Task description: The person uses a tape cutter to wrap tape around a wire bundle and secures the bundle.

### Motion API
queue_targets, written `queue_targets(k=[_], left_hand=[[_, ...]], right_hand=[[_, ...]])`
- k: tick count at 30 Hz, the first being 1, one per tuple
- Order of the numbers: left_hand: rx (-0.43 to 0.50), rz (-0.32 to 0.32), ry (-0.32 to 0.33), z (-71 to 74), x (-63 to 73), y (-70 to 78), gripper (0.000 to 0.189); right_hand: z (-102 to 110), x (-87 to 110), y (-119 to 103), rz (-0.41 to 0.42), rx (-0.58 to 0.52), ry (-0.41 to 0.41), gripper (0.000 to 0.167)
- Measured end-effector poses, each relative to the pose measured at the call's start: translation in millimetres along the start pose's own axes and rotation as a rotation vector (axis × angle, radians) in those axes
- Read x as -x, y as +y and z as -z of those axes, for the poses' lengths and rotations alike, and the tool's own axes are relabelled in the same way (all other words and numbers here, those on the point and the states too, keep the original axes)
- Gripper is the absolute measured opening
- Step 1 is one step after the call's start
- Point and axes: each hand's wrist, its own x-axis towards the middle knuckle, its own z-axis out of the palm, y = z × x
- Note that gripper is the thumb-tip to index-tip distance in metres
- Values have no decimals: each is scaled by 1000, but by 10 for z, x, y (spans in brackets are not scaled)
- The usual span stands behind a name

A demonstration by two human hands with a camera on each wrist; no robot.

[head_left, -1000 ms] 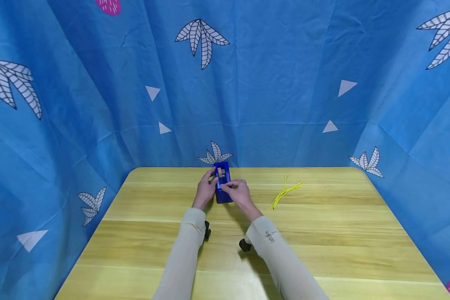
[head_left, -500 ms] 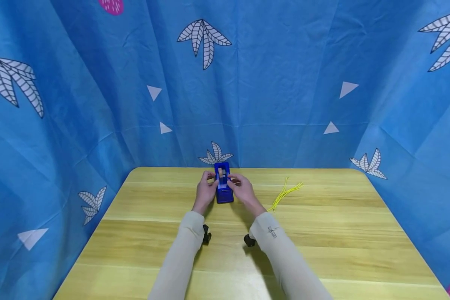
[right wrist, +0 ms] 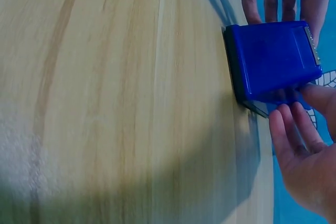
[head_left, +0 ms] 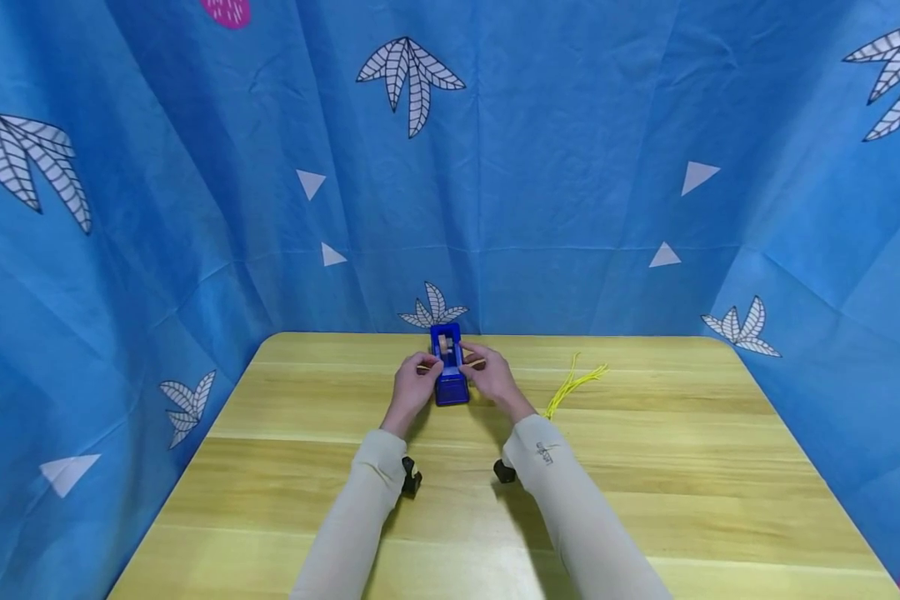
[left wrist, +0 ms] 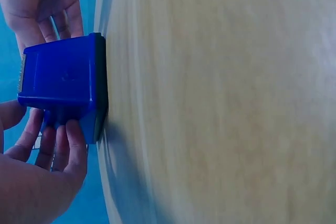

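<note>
A blue tape dispenser (head_left: pixel 452 392) stands on the table near its far edge, with a small roll of tape (head_left: pixel 443 343) set in its hollow. Its toothed cutter (left wrist: pixel 21 74) shows in the left wrist view. From the left, my left hand (head_left: pixel 414 387) grips the dispenser's side behind the cutter, thumb and forefinger close together at the rim. My right hand (head_left: pixel 493 379) holds the opposite side, its thumb (right wrist: pixel 317 97) at the upper edge and its fingers along the wall. Whether any tape strip lies between the fingers is too small to tell.
Several yellow strings (head_left: pixel 570 389) lie in a loose bunch on the wooden table (head_left: pixel 682 467), right of my right hand. A blue patterned curtain (head_left: pixel 555 167) hangs right behind the table's far edge and along both sides.
My right hand has left the dispenser's front part and now holds its right side. My left thumb and forefinger have drawn together at the left rim. The dispenser stays in about the same place.
</note>
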Motion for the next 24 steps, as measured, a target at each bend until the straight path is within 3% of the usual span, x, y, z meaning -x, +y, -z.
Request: queue_targets(k=[10,16,24], left_hand=[[90,112,-40,5,-26,-4,29],[143,182,-105,27,-10,10,38],[141,181,-144,0,29,22,34]], right_hand=[[-10,-14,-3,-2,11,-3,53],[8,-40,8,8,28,-52,56],[44,-52,58,35,49,-103,57]])
